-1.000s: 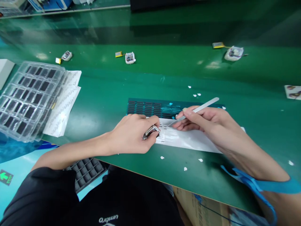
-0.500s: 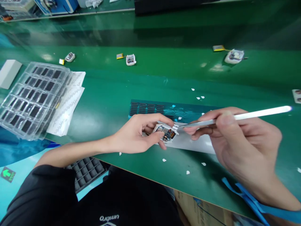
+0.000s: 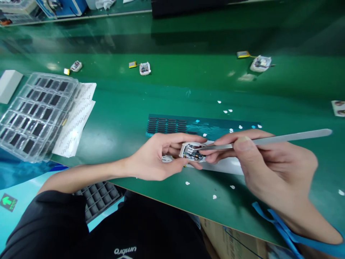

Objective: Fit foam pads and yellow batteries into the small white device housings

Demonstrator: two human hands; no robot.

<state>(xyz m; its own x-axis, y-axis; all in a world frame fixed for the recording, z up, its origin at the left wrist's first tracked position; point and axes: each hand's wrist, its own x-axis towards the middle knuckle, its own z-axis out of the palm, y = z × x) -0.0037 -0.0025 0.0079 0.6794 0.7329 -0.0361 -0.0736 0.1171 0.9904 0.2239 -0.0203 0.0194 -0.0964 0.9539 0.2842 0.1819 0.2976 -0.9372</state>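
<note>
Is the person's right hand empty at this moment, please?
No, the right hand pinches slim silver metal tweezers, whose tip reaches the small white open-cased device held by the left hand.

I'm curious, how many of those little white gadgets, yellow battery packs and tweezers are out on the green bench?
White gadgets: 4, one held in the left hand
Yellow battery packs: 3
Tweezers: 1, in the right hand
Total: 8

Glossy green workbench [image 3: 121, 108] (glare patches), teal floor [image 3: 24, 184], 1 green arrow sticker [image 3: 8, 202]
</note>
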